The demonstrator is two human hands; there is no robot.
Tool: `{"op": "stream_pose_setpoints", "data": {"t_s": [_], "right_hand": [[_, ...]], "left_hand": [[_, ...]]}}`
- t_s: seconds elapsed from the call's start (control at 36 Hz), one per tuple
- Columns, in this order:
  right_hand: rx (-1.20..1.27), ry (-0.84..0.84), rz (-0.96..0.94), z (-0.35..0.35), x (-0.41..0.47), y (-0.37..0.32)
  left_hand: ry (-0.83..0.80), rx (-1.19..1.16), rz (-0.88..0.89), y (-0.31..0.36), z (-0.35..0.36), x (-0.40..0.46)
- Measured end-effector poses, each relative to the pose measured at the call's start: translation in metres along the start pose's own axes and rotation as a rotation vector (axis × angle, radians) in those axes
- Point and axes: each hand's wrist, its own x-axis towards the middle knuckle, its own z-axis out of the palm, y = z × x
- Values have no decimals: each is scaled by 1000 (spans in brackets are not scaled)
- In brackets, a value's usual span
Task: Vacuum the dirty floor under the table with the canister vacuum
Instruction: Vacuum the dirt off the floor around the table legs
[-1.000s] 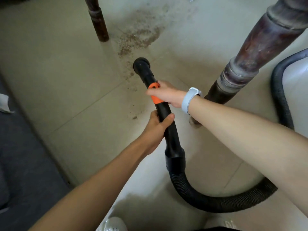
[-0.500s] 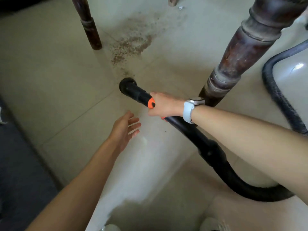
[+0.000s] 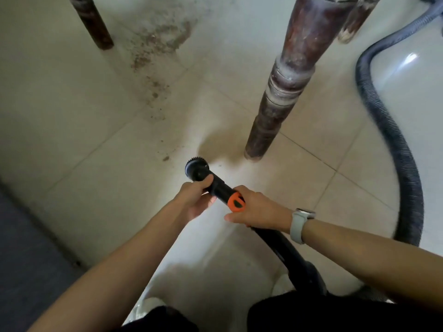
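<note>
The black vacuum wand with an orange collar points up and left, its round toothed nozzle just above the tiled floor. My left hand grips the wand just behind the nozzle. My right hand, with a pale watch on the wrist, grips the wand at and behind the orange collar. Brown dirt lies scattered on the tiles farther ahead, between the table legs. The ribbed hose loops round on the right.
A thick turned wooden table leg stands just right of the nozzle. A thinner dark leg stands at the upper left, another leg at the upper right. A dark mat borders the tiles on the left.
My left hand, which had let go and hung open, now grips the wand behind the nozzle. The nozzle has come back toward me, away from the dirt.
</note>
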Motion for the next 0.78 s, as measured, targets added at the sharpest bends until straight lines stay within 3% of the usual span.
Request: {"op": "stream_pose_setpoints", "data": {"t_s": [0.19, 0.42, 0.78], "right_hand": [[-141, 236, 38, 17, -34, 39], [-162, 238, 63, 28, -59, 69], [-104, 404, 126, 4, -64, 98]], "left_hand": [[138, -94, 100, -6, 4, 7], [167, 61, 67, -38, 17, 10], [-17, 446, 63, -51, 50, 18]]}}
